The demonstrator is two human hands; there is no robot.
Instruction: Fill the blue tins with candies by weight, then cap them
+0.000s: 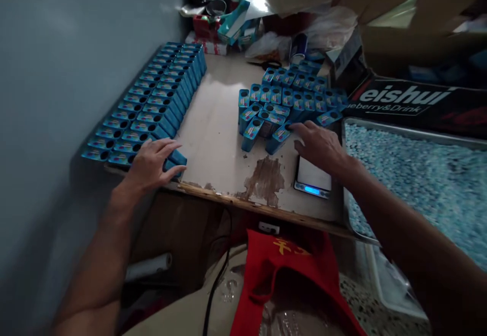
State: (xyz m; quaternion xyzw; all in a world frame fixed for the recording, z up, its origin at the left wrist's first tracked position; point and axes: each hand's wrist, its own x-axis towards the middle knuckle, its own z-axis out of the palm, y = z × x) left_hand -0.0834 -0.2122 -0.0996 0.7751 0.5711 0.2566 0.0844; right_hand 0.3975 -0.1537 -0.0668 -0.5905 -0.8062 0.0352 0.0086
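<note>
My left hand (149, 166) is at the near end of two long rows of small blue boxes (148, 108) with dark round holes in their tops. Its thumb and fingers close around the sides of a blue box (175, 161) at the row's front corner. My right hand (321, 147) reaches over a small digital scale (312, 173) with a lit blue display. Its fingertips are at the top of a tilted blue box (278, 139) at the edge of a looser group of blue boxes (299, 100). Thumb and forefinger are apart there, with nothing visible between them.
On the right, a metal tray (345, 173) holds many small pale-blue pieces. Behind it stands a black printed carton (407, 100). Scissors (271, 65), plastic bags (268, 46) and clutter line the table's back. A worn wooden edge (243, 201) runs along the front.
</note>
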